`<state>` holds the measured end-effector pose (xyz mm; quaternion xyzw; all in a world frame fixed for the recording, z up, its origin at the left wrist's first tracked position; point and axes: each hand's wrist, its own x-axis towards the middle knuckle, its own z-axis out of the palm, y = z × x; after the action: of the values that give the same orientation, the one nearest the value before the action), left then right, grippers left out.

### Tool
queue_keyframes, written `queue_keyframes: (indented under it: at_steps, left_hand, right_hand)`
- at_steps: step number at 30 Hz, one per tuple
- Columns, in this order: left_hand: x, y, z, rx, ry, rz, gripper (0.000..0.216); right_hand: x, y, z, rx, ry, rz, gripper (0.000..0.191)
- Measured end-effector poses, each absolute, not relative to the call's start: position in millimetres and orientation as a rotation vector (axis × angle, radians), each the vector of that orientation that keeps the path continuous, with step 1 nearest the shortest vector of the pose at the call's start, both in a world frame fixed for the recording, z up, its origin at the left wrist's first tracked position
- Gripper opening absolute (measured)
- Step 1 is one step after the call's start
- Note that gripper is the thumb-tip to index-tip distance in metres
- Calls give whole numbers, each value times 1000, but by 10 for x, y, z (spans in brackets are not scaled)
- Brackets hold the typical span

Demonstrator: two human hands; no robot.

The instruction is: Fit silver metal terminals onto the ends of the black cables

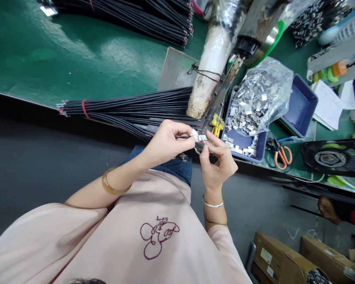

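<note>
My left hand (pixel 168 140) is closed in a pinch on the end of a thin black cable (pixel 185 137), with a white tape wrap on the fingertip. My right hand (pixel 217 159) is closed too, its fingertips pinching a small silver metal clip (pixel 202 137) right at the cable's end. Both hands meet just in front of the table edge, below a metal machine part (pixel 221 92) with a yellow piece (pixel 216 124). A bundle of black cables (pixel 130 108) with a red band lies to the left of my hands.
A blue tray (pixel 301 106) holds a clear bag of silver clips (pixel 260 96), with loose ones beside it. Orange-handled scissors (pixel 281 156) and a black fan (pixel 333 157) lie to the right. More black cables (pixel 142 17) lie across the green table. Cardboard boxes (pixel 286 258) stand on the floor.
</note>
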<state>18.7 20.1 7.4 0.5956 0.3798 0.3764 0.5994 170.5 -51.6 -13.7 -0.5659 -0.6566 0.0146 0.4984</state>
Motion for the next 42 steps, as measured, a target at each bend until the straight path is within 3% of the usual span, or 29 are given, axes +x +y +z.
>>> queue_keyframes:
  at_steps: [20, 33, 39, 42]
  left_hand:
    - [226, 214, 143, 1397, 916, 932, 12]
    - [211, 183, 145, 1479, 922, 897, 12]
    - [161, 149, 152, 1620, 887, 831, 11]
    - [102, 153, 158, 1751, 836, 858, 7]
  right_hand:
    - [1667, -464, -30, -1374, -1565, 116, 10]
    - [1662, -503, -6, -1378, -1586, 58, 14]
    - [1689, -537, 20, -1422, -1658, -136, 20]
    - [1677, -513, 48, -1437, -1525, 18, 15]
